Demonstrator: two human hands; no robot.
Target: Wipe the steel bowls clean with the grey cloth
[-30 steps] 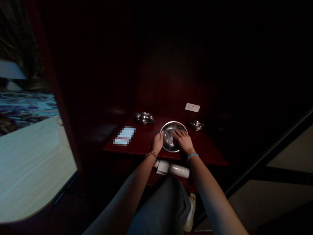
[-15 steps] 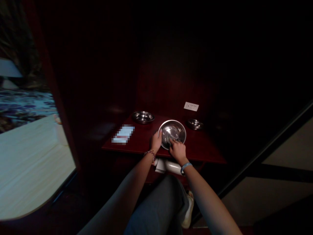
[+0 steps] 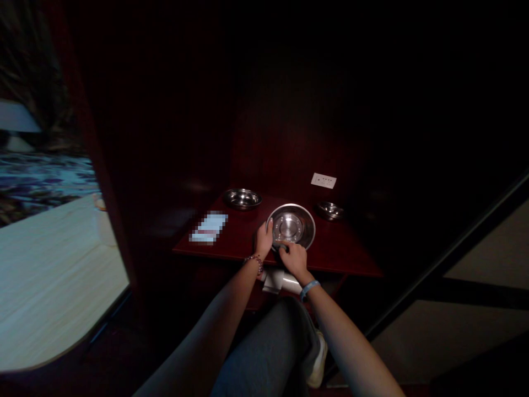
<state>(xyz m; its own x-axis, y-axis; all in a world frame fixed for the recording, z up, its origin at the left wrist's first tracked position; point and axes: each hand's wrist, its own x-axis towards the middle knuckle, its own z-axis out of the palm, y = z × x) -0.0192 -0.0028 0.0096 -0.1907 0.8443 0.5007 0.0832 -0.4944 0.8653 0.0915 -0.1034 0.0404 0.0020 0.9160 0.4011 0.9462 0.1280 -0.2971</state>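
Observation:
A shiny metal bowl [image 3: 305,226] is tilted toward me above the dark red shelf. My left hand [image 3: 263,238] grips its left rim, thumb on the inner side. At the near rim is my right hand [image 3: 294,258], its fingers curled inside the bowl's lower edge. Something small and dark shows beneath those fingers, too hidden to name. Behind, to the left, stands a shallow metal bowl [image 3: 242,199]; smaller metal bowls [image 3: 329,210], seemingly stacked, stand at the right.
The dark red shelf [image 3: 231,242] ends just before my wrists. On its left lies a blurred white rectangle [image 3: 209,226]. A wall socket [image 3: 323,181] is behind. Below the shelf are a white roll-like object [image 3: 291,283] and my knee. A pale table [image 3: 53,286] stands left.
My right hand has slid from inside the bowl down and left to its near rim, uncovering the bowl's bottom. The left hand keeps its hold in nearly the same place.

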